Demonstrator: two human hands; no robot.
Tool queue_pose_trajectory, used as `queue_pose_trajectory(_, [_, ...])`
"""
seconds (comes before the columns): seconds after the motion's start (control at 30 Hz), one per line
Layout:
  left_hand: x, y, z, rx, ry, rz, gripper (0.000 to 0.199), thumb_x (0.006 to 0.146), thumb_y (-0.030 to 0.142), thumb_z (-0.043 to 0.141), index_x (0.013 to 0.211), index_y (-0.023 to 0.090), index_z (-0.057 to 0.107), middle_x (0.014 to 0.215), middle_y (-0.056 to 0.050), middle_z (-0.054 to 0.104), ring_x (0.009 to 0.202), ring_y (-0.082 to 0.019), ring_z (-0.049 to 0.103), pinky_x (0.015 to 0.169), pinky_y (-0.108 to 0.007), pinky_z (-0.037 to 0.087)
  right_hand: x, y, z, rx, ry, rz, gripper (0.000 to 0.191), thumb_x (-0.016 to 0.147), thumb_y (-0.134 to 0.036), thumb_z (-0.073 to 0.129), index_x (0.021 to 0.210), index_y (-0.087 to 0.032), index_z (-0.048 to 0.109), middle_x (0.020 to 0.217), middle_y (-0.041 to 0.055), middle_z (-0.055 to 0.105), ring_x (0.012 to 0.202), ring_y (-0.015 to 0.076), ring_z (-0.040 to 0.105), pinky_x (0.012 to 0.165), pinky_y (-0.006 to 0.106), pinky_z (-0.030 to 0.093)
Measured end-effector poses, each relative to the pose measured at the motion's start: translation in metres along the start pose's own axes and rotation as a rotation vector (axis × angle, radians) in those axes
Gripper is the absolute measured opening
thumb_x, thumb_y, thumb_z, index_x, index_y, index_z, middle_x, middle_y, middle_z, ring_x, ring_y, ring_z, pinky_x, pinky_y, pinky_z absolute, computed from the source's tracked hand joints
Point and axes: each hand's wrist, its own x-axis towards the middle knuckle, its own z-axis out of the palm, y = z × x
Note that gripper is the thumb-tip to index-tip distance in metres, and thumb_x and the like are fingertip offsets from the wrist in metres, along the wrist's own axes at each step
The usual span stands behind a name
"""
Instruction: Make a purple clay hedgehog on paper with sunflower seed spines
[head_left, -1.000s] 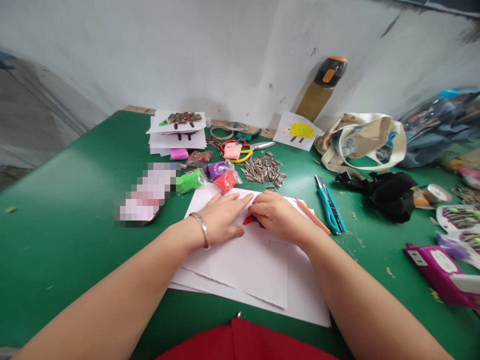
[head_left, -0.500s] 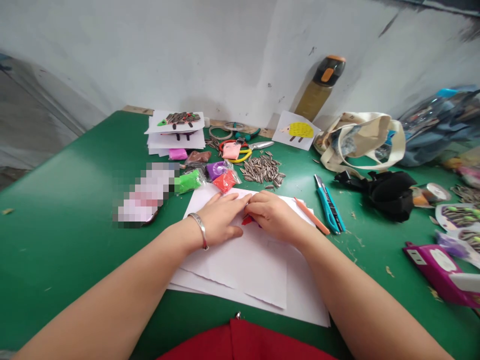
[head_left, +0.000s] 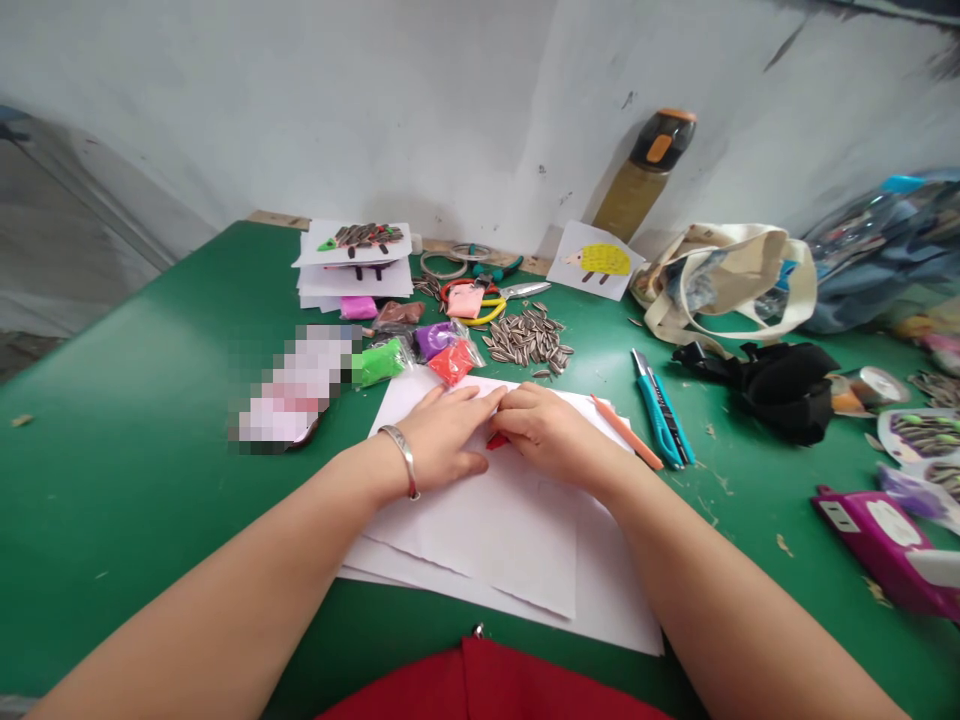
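White paper sheets lie stacked on the green table. My left hand rests on them with its fingers spread, a silver bracelet at its wrist. Beside it my right hand has its fingers bent together, the tips pressed down on the paper and touching the left fingertips. A small red piece shows between the hands, partly under the right fingers; whether it is gripped is hidden. Just beyond the paper are bags of red clay, green clay and purple clay, and a pile of striped seeds.
An orange tool and a blue cutter lie right of the paper. Scissors, hedgehog pictures and a bottle are at the back. A blurred-out phone lies left; a cloth bag stands right.
The view has shifted very slightly. My right fingers cover a little more of the red piece; my left hand stays in place on the paper.
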Motion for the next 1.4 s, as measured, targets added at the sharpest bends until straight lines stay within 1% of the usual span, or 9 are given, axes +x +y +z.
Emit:
queue_pose_trajectory(0.13, [0.0, 0.0, 0.0, -0.004, 0.01, -0.004, 0.056, 0.079, 0.03, 0.063, 0.131, 0.018, 0.048, 0.124, -0.01, 0.056, 0.121, -0.03, 0.047, 0.099, -0.039, 0.037, 0.0, 0.001, 0.002, -0.009, 0.021, 0.003, 0.021, 0.088, -0.004, 0.053, 0.082, -0.018, 0.067, 0.093, 0.0044, 0.068, 0.089, 0.018, 0.056, 0.083, 0.034, 0.044])
queue_pose_trajectory(0.3, [0.001, 0.001, -0.001, -0.002, -0.003, -0.008, 0.053, 0.079, 0.029, 0.063, 0.128, 0.017, 0.051, 0.124, -0.011, 0.056, 0.121, -0.03, 0.047, 0.1, -0.04, 0.037, -0.002, -0.001, 0.001, -0.029, -0.014, 0.012, 0.022, 0.088, -0.003, 0.051, 0.08, -0.019, 0.064, 0.092, 0.004, 0.066, 0.087, 0.0177, 0.055, 0.081, 0.032, 0.043])
queue_pose_trajectory(0.5, [0.0, -0.002, 0.0, 0.028, -0.004, -0.009, 0.068, 0.079, 0.033, 0.065, 0.142, 0.02, 0.039, 0.131, -0.011, 0.054, 0.126, -0.03, 0.045, 0.104, -0.042, 0.035, -0.007, -0.015, -0.009, -0.158, 0.012, 0.293, 0.021, 0.094, -0.01, 0.042, 0.094, -0.02, 0.06, 0.089, 0.0046, 0.062, 0.081, 0.0175, 0.055, 0.071, 0.03, 0.042])
queue_pose_trajectory(0.6, [-0.001, -0.002, 0.0, 0.051, -0.027, -0.03, 0.077, 0.081, 0.037, 0.063, 0.148, 0.018, 0.031, 0.143, -0.014, 0.047, 0.135, -0.031, 0.039, 0.11, -0.043, 0.03, -0.012, -0.025, -0.01, -0.199, -0.009, 0.343, 0.019, 0.094, -0.013, 0.043, 0.091, -0.02, 0.06, 0.089, 0.0052, 0.065, 0.082, 0.019, 0.058, 0.072, 0.031, 0.043])
queue_pose_trajectory(0.7, [0.0, -0.003, 0.001, 0.07, -0.053, -0.045, 0.081, 0.082, 0.04, 0.062, 0.151, 0.015, 0.027, 0.149, -0.015, 0.043, 0.14, -0.032, 0.033, 0.113, -0.046, 0.026, -0.02, -0.035, 0.0, -0.174, 0.051, 0.347, 0.021, 0.095, -0.013, 0.042, 0.099, -0.019, 0.061, 0.091, 0.0059, 0.067, 0.086, 0.02, 0.06, 0.075, 0.032, 0.045])
queue_pose_trajectory(0.83, [0.0, -0.003, 0.003, 0.085, -0.076, -0.048, 0.082, 0.083, 0.04, 0.061, 0.152, 0.015, 0.024, 0.152, -0.014, 0.041, 0.143, -0.032, 0.029, 0.115, -0.048, 0.023, -0.031, -0.044, 0.02, -0.144, 0.143, 0.405, 0.023, 0.094, -0.013, 0.042, 0.098, -0.018, 0.064, 0.089, 0.0069, 0.066, 0.084, 0.0203, 0.06, 0.074, 0.032, 0.046])
queue_pose_trajectory(1.07, [0.0, -0.004, 0.005, 0.097, -0.06, -0.034, 0.079, 0.084, 0.041, 0.06, 0.151, 0.016, 0.027, 0.15, -0.013, 0.043, 0.142, -0.032, 0.03, 0.114, -0.048, 0.025, -0.028, -0.052, 0.032, -0.281, 0.257, 0.346, 0.024, 0.092, -0.009, 0.041, 0.089, -0.016, 0.064, 0.086, 0.0095, 0.062, 0.082, 0.0219, 0.055, 0.072, 0.033, 0.043])
queue_pose_trajectory(1.27, [0.0, -0.004, 0.005, 0.101, -0.064, -0.029, 0.074, 0.087, 0.039, 0.058, 0.151, 0.017, 0.028, 0.151, -0.012, 0.043, 0.142, -0.031, 0.03, 0.115, -0.048, 0.024, -0.024, -0.051, 0.041, -0.473, 0.228, 0.287, 0.026, 0.091, -0.009, 0.043, 0.073, -0.017, 0.06, 0.073, 0.0061, 0.056, 0.07, 0.02, 0.047, 0.066, 0.033, 0.036])
queue_pose_trajectory(1.4, [0.0, -0.003, 0.005, 0.108, -0.054, -0.033, 0.077, 0.084, 0.039, 0.062, 0.15, 0.017, 0.03, 0.149, -0.013, 0.045, 0.141, -0.031, 0.032, 0.115, -0.046, 0.025, -0.025, -0.049, 0.041, -0.532, 0.242, 0.293, 0.025, 0.09, -0.009, 0.044, 0.071, -0.018, 0.059, 0.071, 0.0062, 0.055, 0.07, 0.0203, 0.045, 0.067, 0.033, 0.034])
